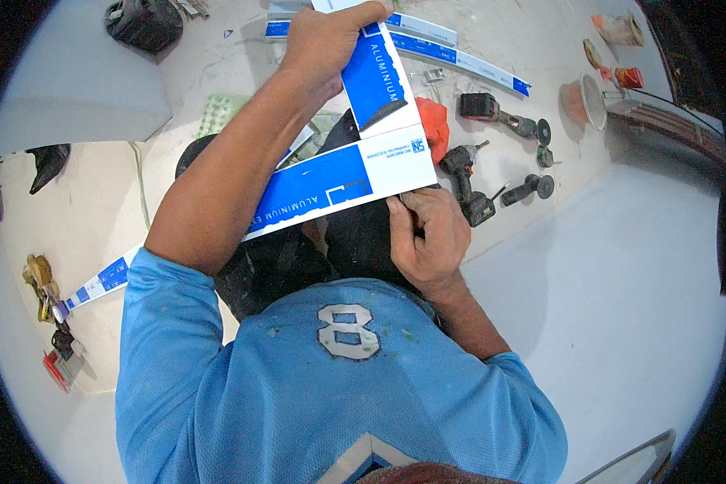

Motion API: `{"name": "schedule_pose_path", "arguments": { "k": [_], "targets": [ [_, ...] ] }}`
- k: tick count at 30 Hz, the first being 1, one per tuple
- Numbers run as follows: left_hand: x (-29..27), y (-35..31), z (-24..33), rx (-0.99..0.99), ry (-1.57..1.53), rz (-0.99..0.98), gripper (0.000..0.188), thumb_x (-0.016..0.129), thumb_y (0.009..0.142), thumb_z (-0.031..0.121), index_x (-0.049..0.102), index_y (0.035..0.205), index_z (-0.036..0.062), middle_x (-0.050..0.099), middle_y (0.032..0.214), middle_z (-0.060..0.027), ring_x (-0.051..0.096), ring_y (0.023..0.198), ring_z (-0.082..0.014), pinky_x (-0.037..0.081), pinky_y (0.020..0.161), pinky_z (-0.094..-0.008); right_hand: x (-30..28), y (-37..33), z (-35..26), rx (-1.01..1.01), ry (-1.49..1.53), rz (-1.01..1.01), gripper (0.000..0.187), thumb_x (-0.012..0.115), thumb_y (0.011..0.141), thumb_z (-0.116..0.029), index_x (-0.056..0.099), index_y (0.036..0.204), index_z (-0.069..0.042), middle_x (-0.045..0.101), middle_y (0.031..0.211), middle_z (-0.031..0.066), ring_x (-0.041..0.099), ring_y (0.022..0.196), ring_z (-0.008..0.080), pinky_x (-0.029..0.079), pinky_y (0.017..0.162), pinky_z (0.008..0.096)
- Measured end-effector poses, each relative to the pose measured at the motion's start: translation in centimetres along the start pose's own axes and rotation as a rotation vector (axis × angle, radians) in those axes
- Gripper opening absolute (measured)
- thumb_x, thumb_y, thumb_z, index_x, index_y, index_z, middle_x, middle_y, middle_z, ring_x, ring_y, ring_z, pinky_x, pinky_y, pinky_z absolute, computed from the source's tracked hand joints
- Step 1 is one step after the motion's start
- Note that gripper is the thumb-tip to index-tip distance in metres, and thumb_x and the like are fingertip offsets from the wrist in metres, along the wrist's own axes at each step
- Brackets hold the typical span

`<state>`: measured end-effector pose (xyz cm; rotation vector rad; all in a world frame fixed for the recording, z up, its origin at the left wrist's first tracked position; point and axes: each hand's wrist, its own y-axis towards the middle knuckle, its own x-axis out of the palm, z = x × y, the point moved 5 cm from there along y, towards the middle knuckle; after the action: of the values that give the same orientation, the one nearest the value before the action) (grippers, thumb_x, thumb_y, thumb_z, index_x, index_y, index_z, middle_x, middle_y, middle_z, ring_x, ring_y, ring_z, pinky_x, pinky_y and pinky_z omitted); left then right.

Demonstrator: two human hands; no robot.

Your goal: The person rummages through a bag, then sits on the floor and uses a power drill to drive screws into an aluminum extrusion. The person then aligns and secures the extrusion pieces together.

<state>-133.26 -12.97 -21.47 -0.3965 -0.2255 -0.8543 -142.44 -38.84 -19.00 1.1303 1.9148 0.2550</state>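
Note:
Two white aluminium profiles with blue protective film meet at a corner over my lap. The long profile (pixel 315 189) runs down to the left, under my left forearm. From its right end, the other profile (pixel 371 81) rises upward, and a seam shows where the two meet. High on that upright piece, my left hand (pixel 319 48) is closed around it, thumb across its face. My right hand (pixel 431 238) is closed at the lower edge of the corner, thumb against the long profile and fingers curled, partly hidden.
Further profiles (pixel 460 58) lie on the floor ahead. To the right are a cordless drill (pixel 462 173), an angle grinder (pixel 504 113), a black disc tool (pixel 528 189) and a bucket (pixel 585 101). A black bag (pixel 145 24) stands far left; tape rolls (pixel 39 274) lie left.

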Motion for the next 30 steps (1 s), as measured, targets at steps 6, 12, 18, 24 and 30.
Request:
{"name": "schedule_pose_path", "arguments": {
  "k": [6,12,18,24,30],
  "targets": [
    [0.1,-0.3,0.1,-0.008,-0.012,-0.017,0.025,0.078,0.092,0.008,0.071,0.108,-0.0093,0.075,0.089,-0.0131,0.072,0.066,-0.0219,0.06,0.058,-0.0349,0.3,-0.2,-0.2,0.007,-0.045,-0.014,0.013,0.078,0.091,0.0,0.066,0.095,0.001,0.067,0.083,0.0152,0.064,0.068,0.0339,0.049,0.06,0.0462],
    [-0.1,0.8,-0.3,-0.009,-0.028,-0.028,0.031,0.08,0.092,0.012,0.069,0.112,-0.0094,0.075,0.089,-0.0158,0.075,0.07,-0.0245,0.064,0.062,-0.0378,-0.1,-0.1,-0.1,0.024,-0.004,0.0,0.016,0.077,0.085,-0.001,0.061,0.084,-0.003,0.058,0.072,0.0124,0.057,0.061,0.0328,0.044,0.056,0.0459],
    [-0.5,2.8,-1.5,-0.119,-0.123,-0.043,0.041,0.084,0.093,0.019,0.064,0.116,-0.0079,0.076,0.086,-0.0193,0.079,0.071,-0.0294,0.07,0.065,-0.0429,-2.0,-1.7,-0.3,-0.065,0.087,0.018,0.016,0.074,0.078,-0.001,0.058,0.078,-0.004,0.054,0.069,0.0119,0.052,0.057,0.0327,0.039,0.053,0.0457],
    [-2.6,5.7,-1.6,-0.22,-0.238,-0.033,0.044,0.083,0.094,0.023,0.06,0.117,-0.0077,0.074,0.087,-0.0194,0.079,0.074,-0.0319,0.07,0.065,-0.0455,-4.3,0.2,-0.3,-0.052,0.22,0.025,0.009,0.067,0.082,-0.007,0.058,0.081,-0.004,0.06,0.075,0.0141,0.054,0.062,0.0303,0.042,0.056,0.0431],
    [-2.3,5.0,-0.3,-0.3,-0.333,-0.068,0.056,0.082,0.095,0.026,0.053,0.128,-0.0097,0.074,0.094,-0.0248,0.08,0.082,-0.0359,0.07,0.068,-0.0484,-5.6,4.0,1.7,0.161,0.243,0.113,0.002,0.062,0.091,0.002,0.061,0.091,0.001,0.063,0.081,0.0159,0.06,0.066,0.0281,0.049,0.062,0.0397]
  ]
}}
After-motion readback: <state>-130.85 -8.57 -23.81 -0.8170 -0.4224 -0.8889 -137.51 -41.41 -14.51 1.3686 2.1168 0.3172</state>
